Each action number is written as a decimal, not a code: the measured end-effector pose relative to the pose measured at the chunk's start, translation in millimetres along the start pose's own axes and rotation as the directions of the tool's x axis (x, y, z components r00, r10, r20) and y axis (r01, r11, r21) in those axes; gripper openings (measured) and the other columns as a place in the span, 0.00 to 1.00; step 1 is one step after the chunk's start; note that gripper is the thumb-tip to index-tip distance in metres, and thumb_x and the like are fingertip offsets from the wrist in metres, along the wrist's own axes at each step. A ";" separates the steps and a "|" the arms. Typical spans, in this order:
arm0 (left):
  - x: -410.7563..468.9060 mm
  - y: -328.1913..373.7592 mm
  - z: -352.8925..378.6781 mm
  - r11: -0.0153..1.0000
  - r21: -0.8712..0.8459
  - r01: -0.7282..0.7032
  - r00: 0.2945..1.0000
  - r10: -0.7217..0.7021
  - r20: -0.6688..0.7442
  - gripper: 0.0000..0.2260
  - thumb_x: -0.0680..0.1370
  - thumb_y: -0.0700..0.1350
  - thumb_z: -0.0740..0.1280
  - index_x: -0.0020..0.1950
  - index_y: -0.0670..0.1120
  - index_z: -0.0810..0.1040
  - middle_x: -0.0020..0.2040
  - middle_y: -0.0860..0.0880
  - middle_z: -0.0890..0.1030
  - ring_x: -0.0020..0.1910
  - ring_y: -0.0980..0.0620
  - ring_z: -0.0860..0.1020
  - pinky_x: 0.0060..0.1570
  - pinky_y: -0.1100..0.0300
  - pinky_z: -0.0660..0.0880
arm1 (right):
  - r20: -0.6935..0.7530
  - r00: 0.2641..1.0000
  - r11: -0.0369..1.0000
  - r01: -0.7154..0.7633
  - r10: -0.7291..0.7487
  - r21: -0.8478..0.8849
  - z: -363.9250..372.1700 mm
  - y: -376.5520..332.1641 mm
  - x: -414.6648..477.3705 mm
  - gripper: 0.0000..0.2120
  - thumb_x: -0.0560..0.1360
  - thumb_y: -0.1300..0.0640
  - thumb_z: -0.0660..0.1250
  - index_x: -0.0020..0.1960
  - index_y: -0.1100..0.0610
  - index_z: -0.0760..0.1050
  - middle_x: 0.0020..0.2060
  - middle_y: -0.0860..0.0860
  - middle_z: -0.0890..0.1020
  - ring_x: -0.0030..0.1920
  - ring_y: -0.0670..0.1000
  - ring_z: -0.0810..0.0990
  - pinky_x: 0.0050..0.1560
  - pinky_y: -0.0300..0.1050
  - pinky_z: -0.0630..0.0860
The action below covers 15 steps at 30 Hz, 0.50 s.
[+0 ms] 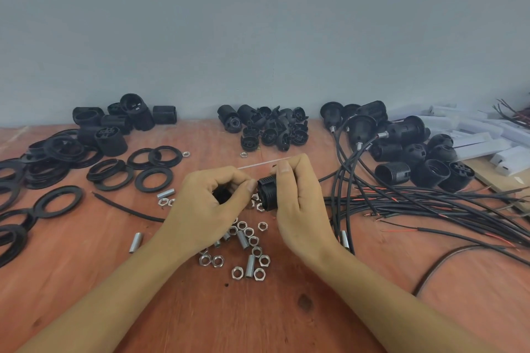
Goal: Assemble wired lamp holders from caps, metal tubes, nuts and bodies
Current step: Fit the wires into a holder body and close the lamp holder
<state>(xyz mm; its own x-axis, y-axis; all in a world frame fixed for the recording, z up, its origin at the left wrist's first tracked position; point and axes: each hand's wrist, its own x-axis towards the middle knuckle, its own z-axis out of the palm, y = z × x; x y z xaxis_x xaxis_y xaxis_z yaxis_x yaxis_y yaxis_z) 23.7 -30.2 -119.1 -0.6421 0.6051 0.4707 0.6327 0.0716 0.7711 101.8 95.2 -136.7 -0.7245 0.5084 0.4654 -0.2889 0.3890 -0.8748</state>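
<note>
Black ribbed body (266, 193) in right hand (301, 203); left hand (200, 209) grips black part (221, 195).

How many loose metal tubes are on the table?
5 metal tubes show clearly: one left of the left hand, one beside the left forearm, two among the nuts, one right of the right hand. More may be hidden under the hands.

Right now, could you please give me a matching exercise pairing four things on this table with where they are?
Things: 1 flat black rings; 2 loose nuts; 3 wired cables; 4 threaded black body.
Places: A in the right hand; B far left; C middle, nearest the camera; D on the right.
Pairs: 1-B, 2-C, 3-D, 4-A.
</note>
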 end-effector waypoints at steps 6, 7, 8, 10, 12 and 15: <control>3.4 -2.1 -3.2 0.999 -0.033 0.008 0.999 -0.010 -0.044 0.01 0.76 0.45 0.72 0.45 0.50 0.84 0.35 0.53 0.83 0.33 0.62 0.78 0.35 0.72 0.72 | -0.042 0.993 0.990 -0.105 0.109 0.100 2.3 -3.2 5.3 0.13 0.82 0.46 0.55 0.40 0.44 0.70 0.31 0.41 0.73 0.32 0.42 0.71 0.34 0.46 0.72; 4.7 -3.2 -4.6 0.997 -0.063 0.047 0.998 -0.050 -0.037 0.05 0.73 0.49 0.75 0.48 0.53 0.83 0.39 0.56 0.85 0.38 0.62 0.81 0.40 0.71 0.74 | -0.062 0.990 0.985 -0.121 0.129 0.125 1.9 -3.5 7.2 0.13 0.82 0.46 0.56 0.41 0.45 0.72 0.32 0.42 0.74 0.35 0.44 0.73 0.37 0.51 0.75; 5.3 -5.4 -6.4 0.991 -0.098 0.090 0.996 -0.092 -0.013 0.13 0.69 0.54 0.77 0.51 0.55 0.82 0.44 0.57 0.85 0.43 0.61 0.83 0.46 0.69 0.76 | -0.088 0.986 0.980 -0.131 0.145 0.148 1.0 -3.6 9.2 0.13 0.83 0.47 0.57 0.42 0.46 0.73 0.33 0.43 0.76 0.37 0.45 0.75 0.41 0.55 0.77; 6.7 -9.7 -10.2 0.980 -0.142 0.139 0.990 -0.135 0.040 0.25 0.62 0.57 0.79 0.56 0.56 0.79 0.50 0.58 0.85 0.51 0.58 0.83 0.53 0.63 0.78 | -0.142 0.977 0.976 -0.131 0.157 0.176 -2.9 -3.6 13.4 0.11 0.83 0.49 0.58 0.45 0.47 0.75 0.35 0.43 0.78 0.37 0.46 0.76 0.40 0.54 0.78; 7.0 -11.0 -10.8 0.977 -0.165 0.137 0.990 -0.127 0.067 0.27 0.61 0.52 0.83 0.58 0.54 0.79 0.52 0.56 0.85 0.53 0.55 0.83 0.57 0.59 0.79 | -0.173 0.971 0.972 -0.128 0.163 0.199 -7.5 -2.5 17.0 0.10 0.83 0.50 0.59 0.47 0.48 0.77 0.35 0.43 0.77 0.34 0.46 0.74 0.35 0.46 0.75; 6.1 -11.7 -7.2 0.985 -0.134 0.112 0.992 -0.104 0.064 0.24 0.65 0.47 0.79 0.60 0.55 0.80 0.50 0.57 0.85 0.53 0.58 0.83 0.58 0.61 0.77 | -0.161 0.975 0.978 -0.127 0.154 0.164 -11.0 0.1 18.8 0.09 0.83 0.51 0.59 0.54 0.50 0.78 0.43 0.49 0.77 0.42 0.47 0.75 0.45 0.50 0.76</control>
<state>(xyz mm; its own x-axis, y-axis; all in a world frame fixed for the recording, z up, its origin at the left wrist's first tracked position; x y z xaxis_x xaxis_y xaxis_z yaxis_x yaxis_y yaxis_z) 9.2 -33.1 -122.1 -0.6754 0.6441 0.3591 0.4931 0.0324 0.8694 95.0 113.2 -126.6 -0.6501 0.6792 0.3407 -0.2929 0.1897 -0.9371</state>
